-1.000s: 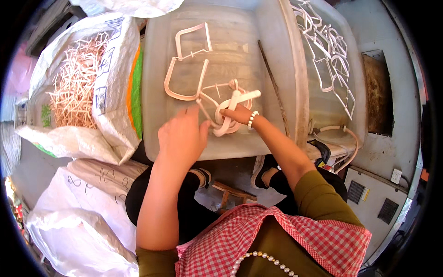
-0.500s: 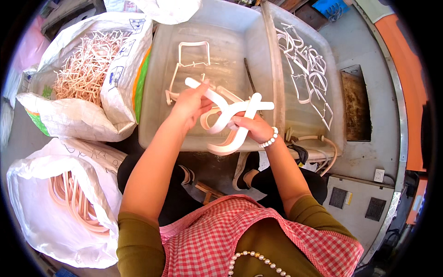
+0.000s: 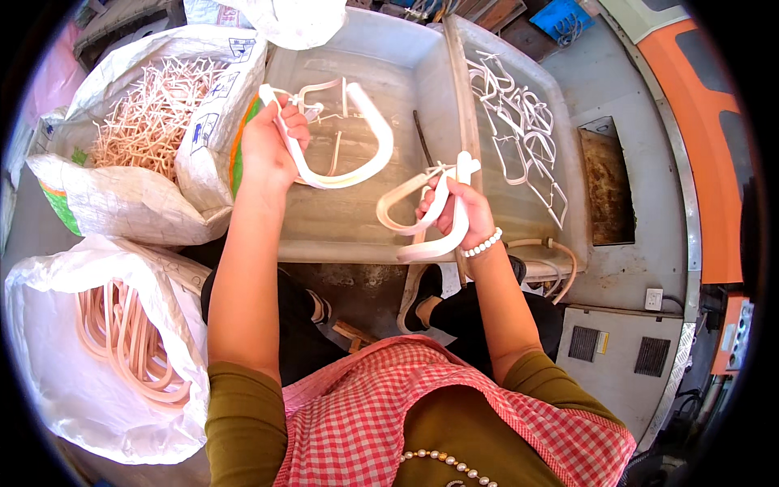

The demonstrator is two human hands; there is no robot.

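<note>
My left hand (image 3: 274,144) is closed round one end of a U-shaped white plastic strip (image 3: 378,138), raised over the wide pale tub (image 3: 324,250). Thin sprue-like bits hang by that hand. To the right, my right hand (image 3: 469,213) grips a bundle of curved white plastic strips (image 3: 393,217) near the tub's front edge; some straight ends stick up past the fingers. Behind the left hand's strip, a thin pale frame-like piece (image 3: 323,86) shows in the tub, partly covered.
A woven sack (image 3: 122,207) of thin pale offcuts (image 3: 154,122) stands at the left. Below it, a white bag (image 3: 49,381) holds curved pale strips (image 3: 134,341). The right-hand tub (image 3: 572,170) contains tangled white frames (image 3: 519,130). A dark rod (image 3: 422,134) leans inside the wide tub.
My hands have moved apart. The left has gone left and up with one curved strip, separate from the bundle; the right keeps the others, slightly further right.
</note>
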